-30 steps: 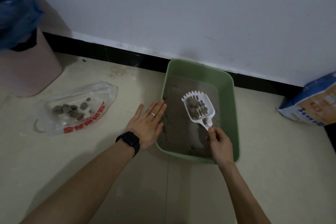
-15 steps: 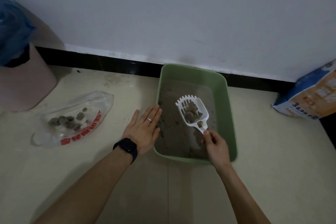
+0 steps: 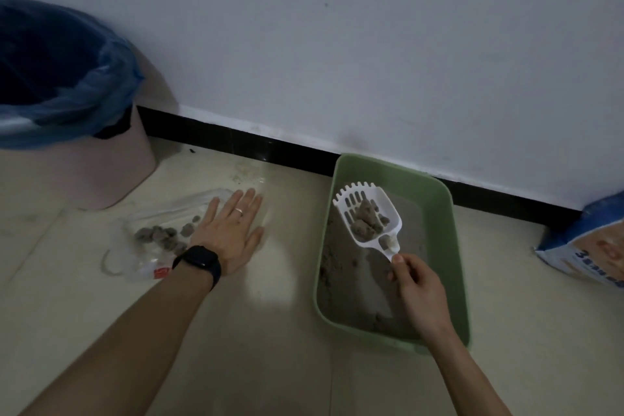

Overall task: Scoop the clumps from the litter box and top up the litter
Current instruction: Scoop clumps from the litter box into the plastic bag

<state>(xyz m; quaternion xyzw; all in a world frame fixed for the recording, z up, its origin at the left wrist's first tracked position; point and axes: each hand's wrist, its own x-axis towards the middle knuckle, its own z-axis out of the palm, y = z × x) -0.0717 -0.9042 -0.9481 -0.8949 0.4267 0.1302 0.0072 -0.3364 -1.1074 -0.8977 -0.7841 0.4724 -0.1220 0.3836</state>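
Note:
A green litter box (image 3: 456, 246) with grey litter stands against the wall. Above it my right hand (image 3: 418, 294) grips the handle of a white slotted scoop (image 3: 366, 213) that carries several grey clumps (image 3: 366, 221). To the left, a clear plastic bag (image 3: 148, 240) lies flat on the floor with several clumps (image 3: 158, 235) on it. My left hand (image 3: 229, 233) rests flat, fingers straight, on the bag's right part. A dark watch sits on that wrist.
A pink bin (image 3: 84, 176) lined with a blue bag (image 3: 60, 78) stands at the far left by the wall. A blue and orange litter sack (image 3: 591, 246) leans at the right edge. Bare tiled floor lies between bag and box.
My left hand left the litter box rim and moved left onto the plastic bag. The scoop with its clumps has risen a little above the litter. The view has swung left.

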